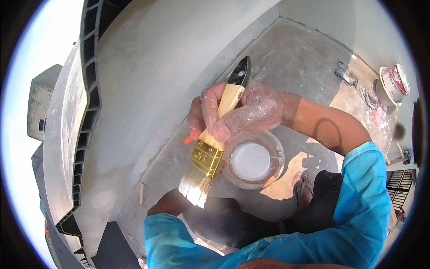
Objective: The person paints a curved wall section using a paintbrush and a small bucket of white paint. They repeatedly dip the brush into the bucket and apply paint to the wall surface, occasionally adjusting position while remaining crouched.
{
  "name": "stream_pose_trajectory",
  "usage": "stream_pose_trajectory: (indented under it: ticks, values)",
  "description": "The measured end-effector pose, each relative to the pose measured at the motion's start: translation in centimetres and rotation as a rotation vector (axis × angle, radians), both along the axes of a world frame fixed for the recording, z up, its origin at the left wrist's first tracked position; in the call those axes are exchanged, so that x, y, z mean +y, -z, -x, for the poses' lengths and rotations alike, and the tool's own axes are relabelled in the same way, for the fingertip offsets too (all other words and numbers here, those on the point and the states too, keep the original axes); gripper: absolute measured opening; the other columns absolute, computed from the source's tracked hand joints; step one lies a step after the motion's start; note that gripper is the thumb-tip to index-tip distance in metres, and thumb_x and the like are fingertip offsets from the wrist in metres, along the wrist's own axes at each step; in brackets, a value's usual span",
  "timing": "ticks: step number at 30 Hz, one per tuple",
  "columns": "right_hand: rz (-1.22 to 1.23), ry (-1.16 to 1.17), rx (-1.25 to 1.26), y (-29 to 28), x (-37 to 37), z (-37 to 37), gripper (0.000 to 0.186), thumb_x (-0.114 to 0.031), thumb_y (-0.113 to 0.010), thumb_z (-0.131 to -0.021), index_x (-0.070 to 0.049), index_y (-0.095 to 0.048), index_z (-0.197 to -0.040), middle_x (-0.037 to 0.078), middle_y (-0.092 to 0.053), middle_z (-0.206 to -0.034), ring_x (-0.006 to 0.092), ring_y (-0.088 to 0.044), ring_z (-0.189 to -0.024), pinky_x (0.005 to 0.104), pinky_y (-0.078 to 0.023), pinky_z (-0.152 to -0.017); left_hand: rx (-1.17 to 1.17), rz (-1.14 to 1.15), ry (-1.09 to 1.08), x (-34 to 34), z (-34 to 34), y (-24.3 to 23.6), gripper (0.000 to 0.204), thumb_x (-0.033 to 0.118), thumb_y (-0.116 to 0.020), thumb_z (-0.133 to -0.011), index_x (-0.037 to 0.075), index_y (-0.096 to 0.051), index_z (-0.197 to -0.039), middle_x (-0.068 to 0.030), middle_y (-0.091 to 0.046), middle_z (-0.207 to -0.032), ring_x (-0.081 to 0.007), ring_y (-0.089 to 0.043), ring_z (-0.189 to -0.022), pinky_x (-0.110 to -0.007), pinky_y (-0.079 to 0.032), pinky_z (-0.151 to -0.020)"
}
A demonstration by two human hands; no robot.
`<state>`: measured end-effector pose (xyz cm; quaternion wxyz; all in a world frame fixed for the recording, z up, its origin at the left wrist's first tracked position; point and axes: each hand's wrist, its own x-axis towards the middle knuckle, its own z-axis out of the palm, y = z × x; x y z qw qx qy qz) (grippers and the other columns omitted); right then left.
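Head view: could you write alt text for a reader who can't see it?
The person's right hand, speckled white, grips a wooden-handled flat paintbrush, its white-coated bristles pointing toward the picture's lower left. Beyond it shows a round container of white liquid. A pale grey wall rises at left.

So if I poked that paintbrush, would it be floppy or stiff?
The paintbrush likely bends at its bristles, which are thin strands; the white stuff on their ends might make them clump. Its handle should stay stiff, because it looks like thick wood.
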<state>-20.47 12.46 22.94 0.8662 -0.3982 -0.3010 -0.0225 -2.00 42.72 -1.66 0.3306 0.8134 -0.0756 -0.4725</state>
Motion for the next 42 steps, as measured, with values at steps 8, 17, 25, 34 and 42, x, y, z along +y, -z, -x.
stream_pose_trajectory:
  ticks: [8,17,25,34,42]
  values:
    - [-0.574,0.352,-0.241,6.5,2.6,-2.9,0.021,-0.001,-0.075,-0.086,-0.007,-0.068,-0.105,0.014,-0.065,-0.118,0.0227,-0.062,-0.111,0.0378,-0.052,-0.096,-0.051,-0.102,0.086,0.2,-0.2,0.9,0.062,0.015,-0.064,-0.084,0.006,-0.041,-0.141,-0.0069,-0.058,-0.112,-0.0171,-0.059,-0.093,-0.033,-0.051,-0.067]
    - [-0.622,1.188,-0.397,5.6,1.2,-3.5,0.038,-0.004,-0.070,-0.095,-0.001,-0.055,-0.130,0.017,-0.062,-0.128,0.0253,-0.063,-0.120,0.0377,-0.054,-0.105,-0.101,-0.219,0.239,1.9,-1.8,1.3,0.058,0.024,-0.071,-0.087,-0.002,-0.046,-0.133,-0.0125,-0.059,-0.108,-0.0213,-0.065,-0.092,-0.036,-0.057,-0.062]
    - [-0.505,1.282,-0.405,3.1,2.9,-6.6,0.038,0.001,-0.077,-0.089,0.001,-0.060,-0.123,0.018,-0.067,-0.119,0.0215,-0.067,-0.110,0.0331,-0.058,-0.095,-0.422,-0.517,0.550,2.4,-3.8,-1.5,0.045,0.033,-0.064,-0.095,0.003,-0.055,-0.128,-0.0176,-0.072,-0.111,-0.0283,-0.070,-0.108,-0.038,-0.056,-0.086]
    - [-0.442,1.292,-0.495,-0.1,2.0,-8.5,0.028,-0.002,-0.082,-0.086,0.001,-0.068,-0.110,0.008,-0.071,-0.104,0.0129,-0.068,-0.095,0.0250,-0.055,-0.084,-0.637,-0.316,0.300,1.8,3.0,-13.1,0.033,0.030,-0.057,-0.100,0.006,-0.066,-0.121,-0.0163,-0.073,-0.118,-0.0331,-0.069,-0.112,-0.040,-0.052,-0.096]
    - [-0.704,1.358,-0.485,0.4,1.7,-6.9,0.026,-0.001,-0.082,-0.086,0.000,-0.068,-0.108,0.010,-0.071,-0.103,0.0152,-0.070,-0.092,0.0250,-0.057,-0.080,-0.666,-0.230,0.382,1.7,6.8,-14.3,0.028,0.027,-0.060,-0.101,0.007,-0.067,-0.119,-0.0148,-0.074,-0.110,-0.0313,-0.072,-0.101,-0.040,-0.054,-0.089]
